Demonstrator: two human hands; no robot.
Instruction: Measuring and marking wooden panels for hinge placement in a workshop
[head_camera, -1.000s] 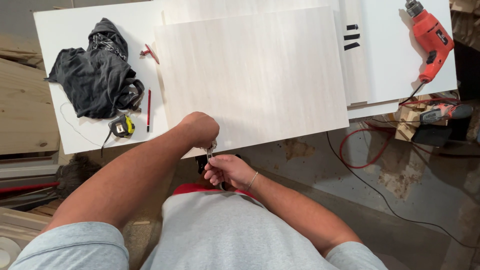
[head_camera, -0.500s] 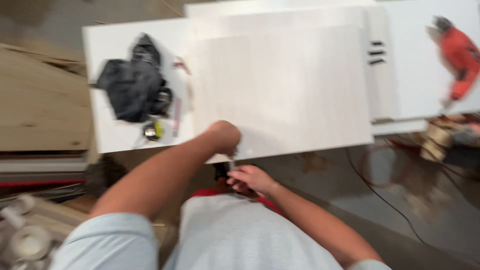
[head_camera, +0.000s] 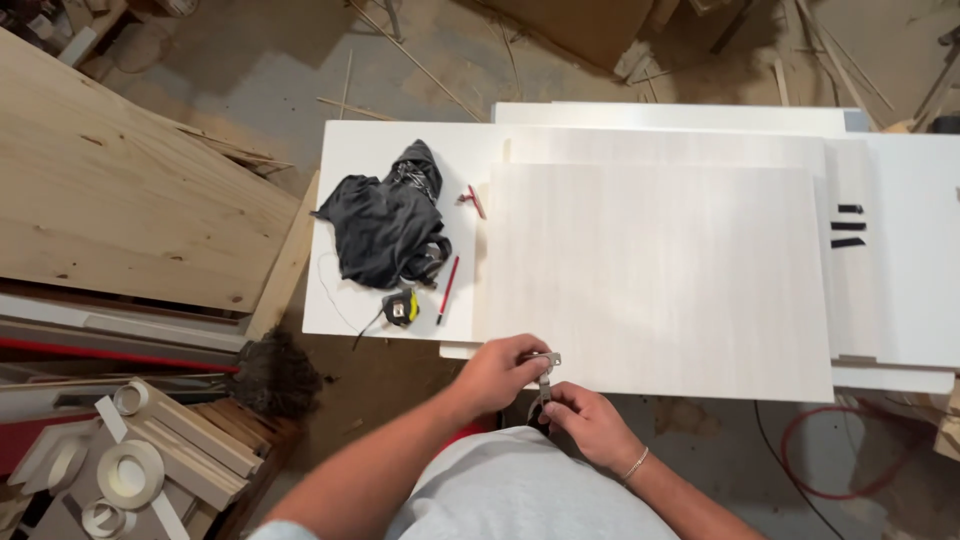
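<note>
Pinching a small metal bracket (head_camera: 546, 362) at the near edge of the pale panel (head_camera: 655, 280), low in the frame's middle, the left hand (head_camera: 505, 368) steadied its top while the right hand (head_camera: 590, 420) gripped its lower end; keeping it flush against the edge seemed wise.

Metal bracket (head_camera: 546, 368): small, silvery and angled, one flat leg lying level with the panel's near edge, the other hanging down below it.
Holding: pinched from above by the left hand (head_camera: 500, 368) and from below by the right hand (head_camera: 588, 418).
Pale wood panel (head_camera: 655, 275): large, whitish, lying flat on stacked white boards.
</note>
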